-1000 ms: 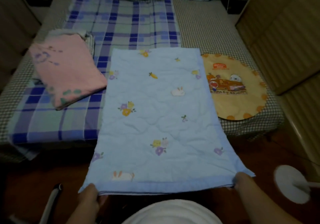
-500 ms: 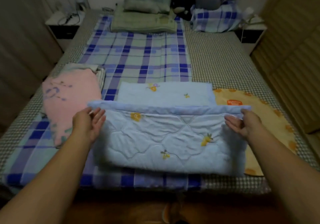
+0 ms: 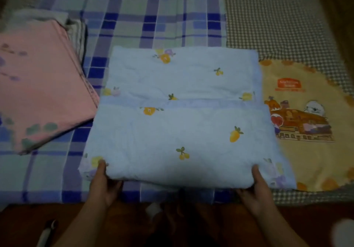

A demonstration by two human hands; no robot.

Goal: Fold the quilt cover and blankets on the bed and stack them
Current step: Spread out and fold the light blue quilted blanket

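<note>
A light blue quilted blanket (image 3: 180, 132) with fruit and flower prints lies folded on the bed, its near layer reaching about halfway over the far layer. My left hand (image 3: 104, 185) grips the near left corner, thumb on top and fingers under the fold. My right hand (image 3: 256, 187) grips the near right corner in the same way. A folded pink blanket (image 3: 42, 86) lies on the left of the bed, on top of a grey-white folded cloth (image 3: 76, 30).
The bed has a blue plaid sheet (image 3: 153, 17) and a checked cover (image 3: 268, 21) on the right. A round orange cartoon mat (image 3: 310, 124) lies right of the blue blanket. Dark red floor (image 3: 172, 227) runs along the bed's near edge, with a white object (image 3: 344, 233) at the lower right.
The blue blanket went from hanging flat off the bed edge to being folded in half. My hands moved from the far fold edge back to the near corners.
</note>
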